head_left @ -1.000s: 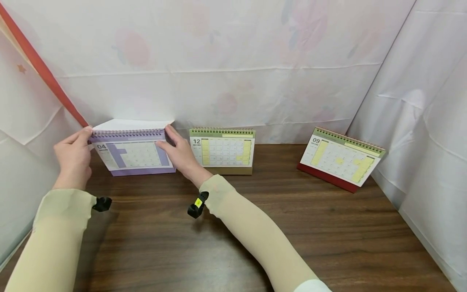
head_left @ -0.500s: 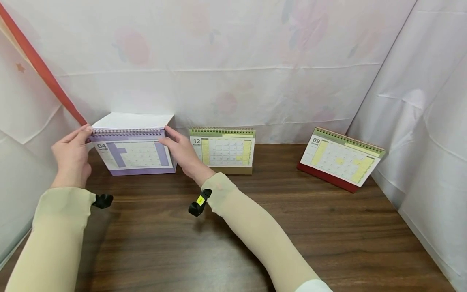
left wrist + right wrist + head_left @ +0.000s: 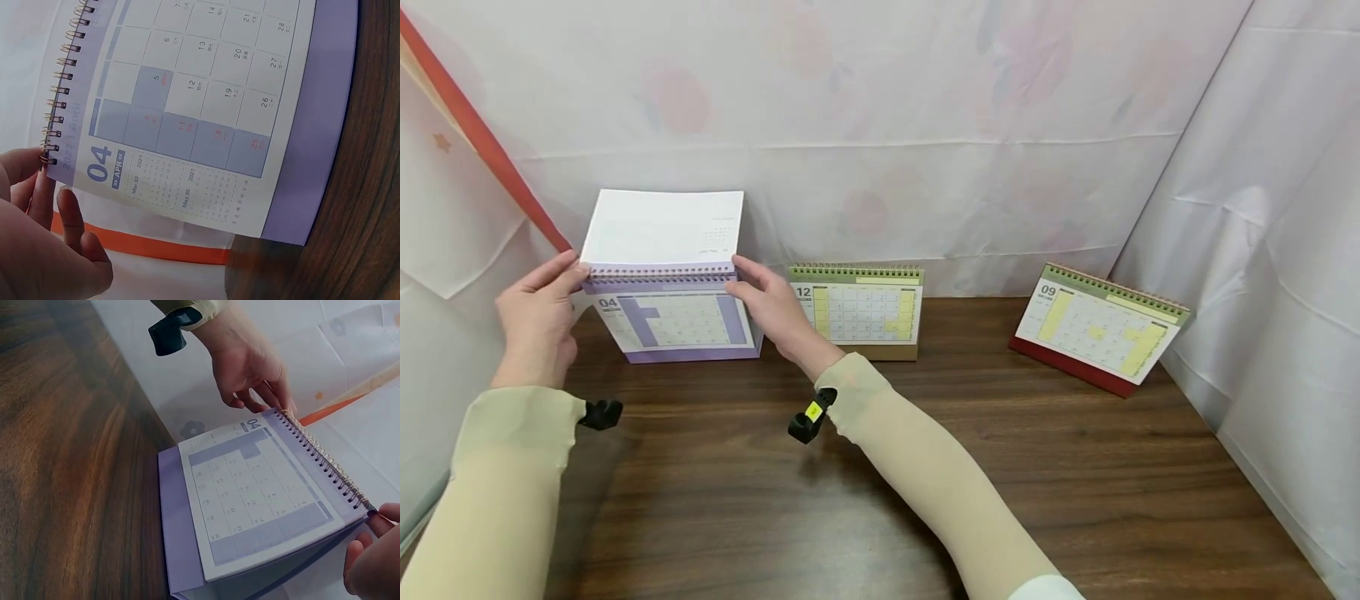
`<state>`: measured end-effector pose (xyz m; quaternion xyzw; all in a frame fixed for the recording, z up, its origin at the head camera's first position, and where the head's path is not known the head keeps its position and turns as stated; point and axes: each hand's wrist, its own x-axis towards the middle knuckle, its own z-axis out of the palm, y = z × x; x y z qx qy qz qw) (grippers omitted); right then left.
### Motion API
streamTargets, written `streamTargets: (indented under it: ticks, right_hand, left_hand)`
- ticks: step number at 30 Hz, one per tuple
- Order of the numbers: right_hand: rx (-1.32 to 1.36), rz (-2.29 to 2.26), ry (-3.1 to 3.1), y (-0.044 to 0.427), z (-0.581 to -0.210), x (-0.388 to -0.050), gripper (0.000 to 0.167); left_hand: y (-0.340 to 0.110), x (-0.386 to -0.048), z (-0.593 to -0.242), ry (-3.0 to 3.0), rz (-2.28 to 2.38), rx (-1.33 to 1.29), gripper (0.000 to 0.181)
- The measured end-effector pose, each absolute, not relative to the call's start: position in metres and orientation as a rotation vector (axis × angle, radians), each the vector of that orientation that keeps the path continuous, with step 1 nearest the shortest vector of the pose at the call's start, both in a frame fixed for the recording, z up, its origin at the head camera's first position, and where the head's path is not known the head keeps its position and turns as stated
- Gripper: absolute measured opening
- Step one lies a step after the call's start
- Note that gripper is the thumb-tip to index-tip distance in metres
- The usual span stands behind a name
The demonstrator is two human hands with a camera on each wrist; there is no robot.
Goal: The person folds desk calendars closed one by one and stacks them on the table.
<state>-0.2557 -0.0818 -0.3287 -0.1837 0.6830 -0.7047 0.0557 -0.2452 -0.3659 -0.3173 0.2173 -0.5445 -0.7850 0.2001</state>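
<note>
Left hand [image 3: 537,321]'s got its fingers pinching one top corner of the purple calendar [image 3: 681,323], right hand [image 3: 781,321]'s pinching the other, so it's right between them. White page [image 3: 662,227]'s up above the fingertips, green-topped calendar [image 3: 872,315] just beside the right fingers.

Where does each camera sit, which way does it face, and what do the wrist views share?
Head: worn on the head, facing forward and down at the purple desk calendar, calendar showing 12 and calendar showing 09; both sleeves, left hand and right hand show.
Left wrist: on that wrist, facing the purple desk calendar's left end; left hand shows lower left.
Right wrist: on that wrist, looking toward that calendar's left end; right hand lower right, left hand and sleeve beyond.
Shared: both wrist views show the April page and left hand.
</note>
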Motion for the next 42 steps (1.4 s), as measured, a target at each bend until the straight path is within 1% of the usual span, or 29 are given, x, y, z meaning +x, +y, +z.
streamTargets:
  ticks: [4, 8, 18, 28, 37, 42]
  right_hand:
    - [-0.584, -2.133, 2.090, -0.079, -0.330, -0.258, 0.045]
    - [-0.633, -2.136, 2.094, -0.077, -0.329, -0.258, 0.042]
    - [-0.759, -2.025, 2.212, -0.071, -0.325, -0.254, 0.040]
    - [-0.842, -1.930, 2.286, -0.066, -0.329, -0.254, 0.038]
    - [-0.877, -1.920, 2.234, -0.062, -0.333, -0.253, 0.038]
    - [-0.882, -1.955, 2.211, -0.062, -0.335, -0.252, 0.038]
  left_hand:
    - [-0.366, -0.245, -0.317, -1.547, -2.166, 0.585, 0.057]
    - [-0.365, -0.244, -0.317, -1.527, -2.144, 0.542, 0.056]
    - [-0.372, -0.240, -0.317, -1.587, -2.063, 0.492, 0.041]
    - [-0.376, -0.237, -0.320, -1.590, -2.036, 0.450, 0.040]
    - [-0.373, -0.235, -0.322, -1.572, -1.964, 0.393, 0.025]
    - [-0.372, -0.235, -0.322, -1.552, -1.964, 0.381, 0.025]
